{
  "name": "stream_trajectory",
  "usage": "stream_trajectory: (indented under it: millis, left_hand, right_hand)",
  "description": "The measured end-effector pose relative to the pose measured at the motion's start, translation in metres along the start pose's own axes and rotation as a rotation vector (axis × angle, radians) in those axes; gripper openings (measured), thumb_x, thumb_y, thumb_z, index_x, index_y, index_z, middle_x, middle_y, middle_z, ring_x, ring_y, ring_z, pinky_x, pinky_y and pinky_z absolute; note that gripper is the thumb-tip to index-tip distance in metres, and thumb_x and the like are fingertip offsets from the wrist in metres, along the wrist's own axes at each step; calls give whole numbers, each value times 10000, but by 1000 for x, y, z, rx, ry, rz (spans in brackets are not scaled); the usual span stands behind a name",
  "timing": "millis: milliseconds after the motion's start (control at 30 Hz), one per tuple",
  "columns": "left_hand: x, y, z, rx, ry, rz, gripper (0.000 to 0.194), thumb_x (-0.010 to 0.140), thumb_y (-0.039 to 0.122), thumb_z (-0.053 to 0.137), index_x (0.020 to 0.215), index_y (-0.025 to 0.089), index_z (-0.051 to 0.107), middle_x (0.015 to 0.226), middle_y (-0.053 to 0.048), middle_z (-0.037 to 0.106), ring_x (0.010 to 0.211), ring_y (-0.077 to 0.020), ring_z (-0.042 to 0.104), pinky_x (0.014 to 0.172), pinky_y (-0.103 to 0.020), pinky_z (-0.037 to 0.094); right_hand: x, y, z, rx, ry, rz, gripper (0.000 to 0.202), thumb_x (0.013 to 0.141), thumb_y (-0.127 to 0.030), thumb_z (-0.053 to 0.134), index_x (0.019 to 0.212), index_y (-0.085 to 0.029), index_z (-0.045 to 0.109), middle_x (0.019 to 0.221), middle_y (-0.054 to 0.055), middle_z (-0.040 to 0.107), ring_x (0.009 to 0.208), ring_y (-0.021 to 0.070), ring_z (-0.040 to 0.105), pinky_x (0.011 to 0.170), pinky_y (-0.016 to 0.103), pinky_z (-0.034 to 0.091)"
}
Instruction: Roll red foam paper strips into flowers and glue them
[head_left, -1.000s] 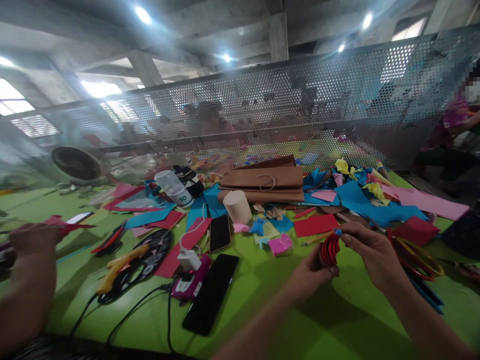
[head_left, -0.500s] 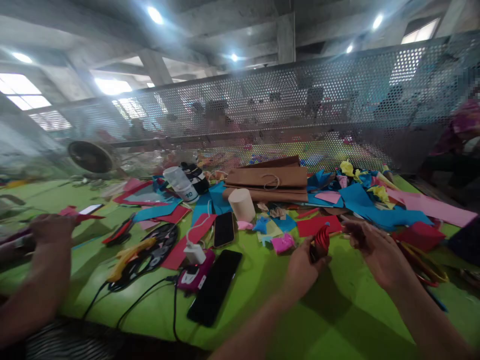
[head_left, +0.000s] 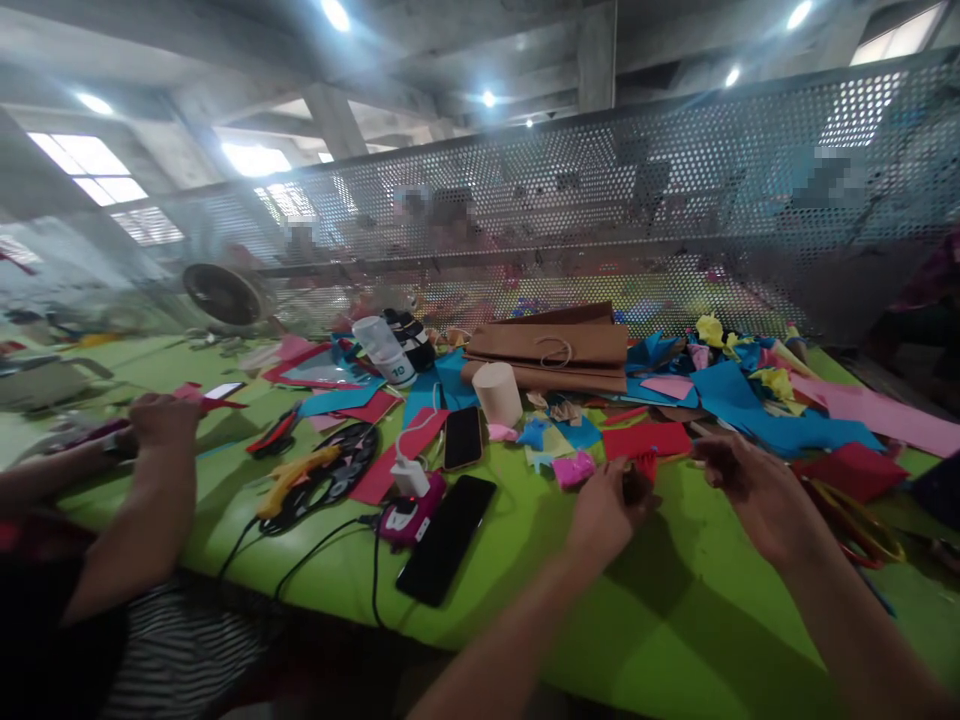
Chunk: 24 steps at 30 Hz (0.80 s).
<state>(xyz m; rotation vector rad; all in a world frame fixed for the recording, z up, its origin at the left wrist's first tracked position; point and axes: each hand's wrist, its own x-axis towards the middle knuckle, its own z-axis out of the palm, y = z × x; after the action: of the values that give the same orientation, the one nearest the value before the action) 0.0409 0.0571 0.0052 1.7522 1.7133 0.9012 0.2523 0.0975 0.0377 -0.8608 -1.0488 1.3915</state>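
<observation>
My left hand is closed on a small red paper piece, held above the green table. Just right of it is my right hand, its fingers bent and pointing left; the fingertips look pinched, and whatever may be between them is too small to make out. Behind the hands lies a flat red paper sheet. A crumpled pink paper sits left of my left hand.
A black phone, a purple power socket, a yellow glue gun and a cream roll stand or lie leftward. Yellow-handled scissors are at right. A co-worker's hand holds red paper.
The view has shifted, so table items appear farther right. The red piece in my left hand has turned and shows less of its folds. More of the co-worker's arms is visible at left.
</observation>
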Motion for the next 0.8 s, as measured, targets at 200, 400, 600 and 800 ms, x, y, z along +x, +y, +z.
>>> stream_trajectory:
  millis: [200, 400, 600, 800]
  left_hand:
    - [-7, 21, -21, -220, 197, 127, 331, 1004, 373, 609, 1291, 232, 697, 1251, -122, 705, 1159, -280, 651, 1007, -423, 520]
    - [-6, 48, -31, -447, 159, 264, 301, 942, 322, 723, 1226, 231, 767, 1133, -82, 792, 1007, -238, 720, 896, -361, 572]
    - [1, 51, -27, -554, 217, 247, 110, 876, 260, 800, 966, 210, 836, 948, -58, 828, 874, -200, 744, 812, -305, 591]
    - [9, 35, -15, -625, 255, 280, 127, 880, 304, 803, 917, 189, 840, 898, -67, 835, 826, -204, 761, 776, -310, 594]
  right_hand:
    - [-4, 3, 3, -46, -76, 51, 386, 837, -611, 794, 942, -248, 874, 909, 86, 773, 764, 182, 589, 617, 283, 481]
    - [-11, 16, 8, -38, -201, 147, 375, 873, -590, 762, 985, -247, 866, 904, 84, 750, 791, 201, 596, 639, 303, 489]
    - [-12, 15, 8, 17, -217, 208, 348, 840, -559, 799, 1013, -265, 868, 965, 85, 752, 840, 215, 612, 661, 302, 519]
    - [-10, 16, 9, -74, -178, 205, 486, 744, -679, 813, 993, -266, 881, 885, 113, 752, 747, 244, 620, 582, 345, 535]
